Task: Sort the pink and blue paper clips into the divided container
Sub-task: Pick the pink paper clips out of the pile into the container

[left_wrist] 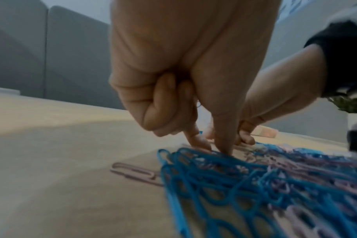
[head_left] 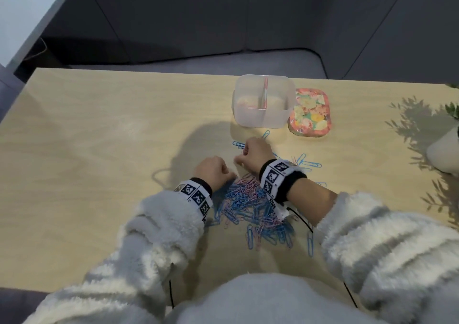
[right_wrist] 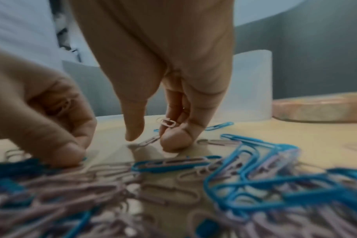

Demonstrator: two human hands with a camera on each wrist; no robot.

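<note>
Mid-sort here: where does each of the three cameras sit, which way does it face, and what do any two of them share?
Head: on the person's head, looking forward and down at the table, divided container, clip pile; both hands and fuzzy sleeves show.
Left wrist: low over the table, looking along the left hand into the pile; the right hand shows behind.
Right wrist: low, looking along the right hand, which pinches a pink clip, toward the container.
Shared: both wrist views show both hands and the pile.

Fluffy grey-white striped sleeves (head_left: 159, 224), black wristbands (head_left: 294, 182) bearing white square-code marker strips (head_left: 196, 195), thin black cables (head_left: 304, 223).
</note>
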